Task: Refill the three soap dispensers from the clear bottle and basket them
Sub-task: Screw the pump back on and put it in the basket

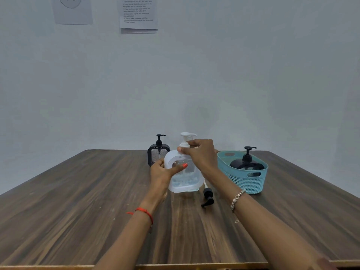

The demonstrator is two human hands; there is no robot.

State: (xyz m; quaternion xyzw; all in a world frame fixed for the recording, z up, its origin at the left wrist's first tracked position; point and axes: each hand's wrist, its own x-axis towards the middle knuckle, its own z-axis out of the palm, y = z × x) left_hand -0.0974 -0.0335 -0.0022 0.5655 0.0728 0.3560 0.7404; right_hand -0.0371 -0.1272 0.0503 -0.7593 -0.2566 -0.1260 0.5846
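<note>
Clear bottle (184,178) stands at table (78,201) centre. Left hand (162,173) wraps its body; right hand (201,153) pinches white pump (187,135) at collar. Black dispenser (247,163) sits in teal basket (245,185) (far right), second dispenser (158,155) behind bottle. Wall notice (138,12) print too blurred to read.

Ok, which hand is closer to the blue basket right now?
Right. The right hand pinches the bottle at its pump neck, just left of the basket. The left hand grips the bottle's left side, farther from the basket.
</note>
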